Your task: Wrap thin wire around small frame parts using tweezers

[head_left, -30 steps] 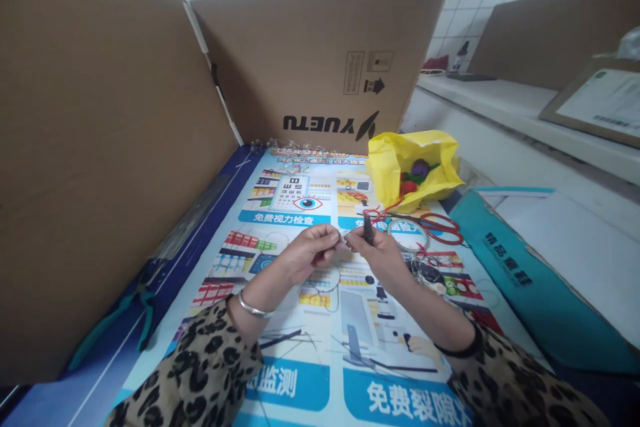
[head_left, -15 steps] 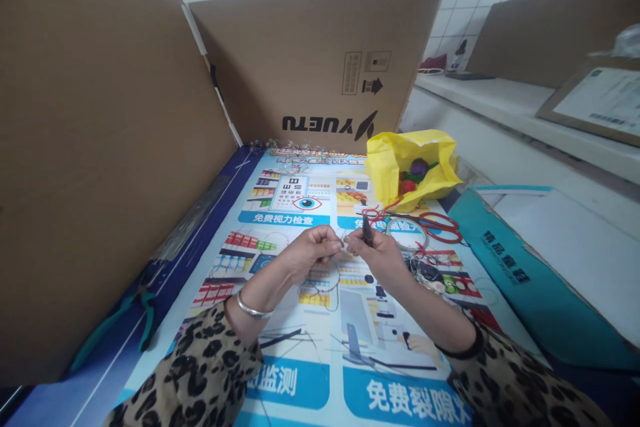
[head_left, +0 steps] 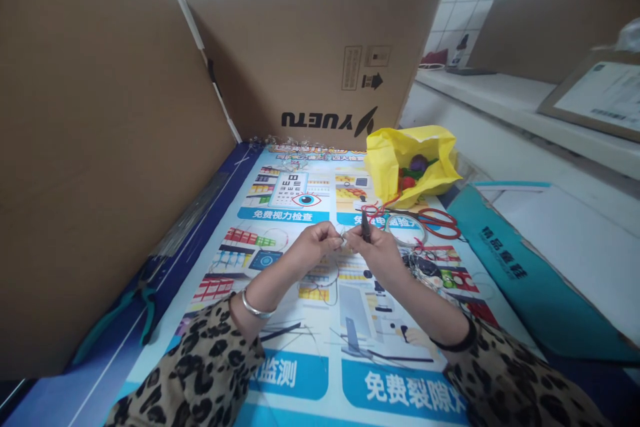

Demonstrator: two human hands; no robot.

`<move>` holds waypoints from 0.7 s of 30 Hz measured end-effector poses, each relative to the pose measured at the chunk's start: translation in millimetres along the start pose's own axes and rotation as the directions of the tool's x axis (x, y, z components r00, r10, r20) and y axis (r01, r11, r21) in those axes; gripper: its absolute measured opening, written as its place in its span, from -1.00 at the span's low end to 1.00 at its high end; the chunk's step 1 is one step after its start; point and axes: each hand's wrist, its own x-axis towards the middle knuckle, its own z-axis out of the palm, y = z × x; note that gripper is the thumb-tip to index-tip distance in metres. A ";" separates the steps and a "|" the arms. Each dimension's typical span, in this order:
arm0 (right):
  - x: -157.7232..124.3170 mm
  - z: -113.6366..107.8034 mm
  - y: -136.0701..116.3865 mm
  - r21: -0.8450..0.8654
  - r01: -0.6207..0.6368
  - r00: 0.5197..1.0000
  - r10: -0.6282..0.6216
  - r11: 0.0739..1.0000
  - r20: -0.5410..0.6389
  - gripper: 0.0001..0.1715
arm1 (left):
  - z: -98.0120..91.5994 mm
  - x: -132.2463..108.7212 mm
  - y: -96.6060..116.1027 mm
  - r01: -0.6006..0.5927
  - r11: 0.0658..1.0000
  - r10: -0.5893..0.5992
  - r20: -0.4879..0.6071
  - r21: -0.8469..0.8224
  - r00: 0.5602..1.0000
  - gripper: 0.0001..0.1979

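Observation:
My left hand, with a silver bangle on its wrist, is closed in a pinch on a thin wire. The wire hangs in a loose loop below the fingers. My right hand is closed too, its thumb and finger meeting the left fingertips at the wire. From its grip a dark pointed tool sticks up, its lower part hidden by the hand. The small piece between the fingertips is too tiny to make out.
Red-handled scissors, a wire coil and red thread lie beyond my right hand. Behind them stands a yellow bag with yarn. Teal-handled pliers lie left. A teal box is right; cardboard walls the back.
Both hands stay together at the wire, with small shifts of the fingertips. The left forearm has moved slightly right. The whole view has tipped a little.

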 end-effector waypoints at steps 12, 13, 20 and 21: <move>1.8 6.6 9.1 0.118 -0.012 1.000 0.015 0.993 -0.022 -0.73 | -3.3 1.6 -7.4 -0.008 0.998 0.010 0.030 -0.058 0.999 -0.75; 1.8 6.7 8.9 0.130 -0.020 1.000 0.021 0.991 -0.013 -0.72 | -3.2 1.7 -7.5 -0.013 0.996 0.016 0.029 -0.083 0.999 -0.76; 1.8 4.5 5.8 0.117 -0.040 0.999 0.036 0.992 0.036 -0.72 | -4.0 0.7 -3.7 -0.007 0.990 0.013 0.040 -0.138 0.999 -0.74; 1.9 4.2 5.7 0.113 -0.041 0.999 0.037 0.993 0.033 -0.72 | -4.1 0.4 -2.7 -0.019 0.992 0.024 0.038 -0.128 0.999 -0.74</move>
